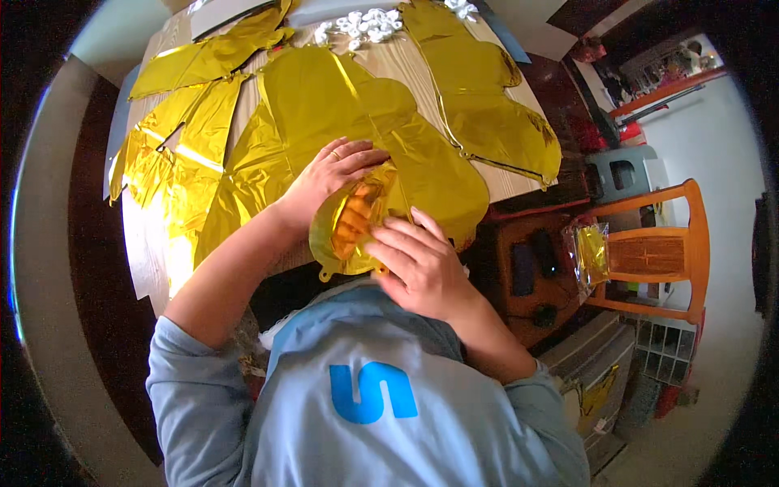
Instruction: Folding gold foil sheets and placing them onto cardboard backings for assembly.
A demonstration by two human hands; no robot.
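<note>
A large flat gold foil balloon [333, 89] with rounded lobes lies at the near middle of the table, and its near end is turned up into a shiny flap [353, 219] with small tabs at the bottom. My left hand [345, 166] has its fingers bent over the top of that flap and grips it. Lower and to the right, my right hand [418, 260] touches the flap's side, its fingers stretched and apart. Orange finger reflections show in the foil between the hands.
More flat gold foil balloons [487, 101] cover the right of the wooden table [398, 61], and crumpled foil [182, 138] covers its left. Small white bundles [369, 28] sit at the far side. A wooden chair [649, 247] holding a clear packet [591, 256] and a grey stool [621, 170] stand at right.
</note>
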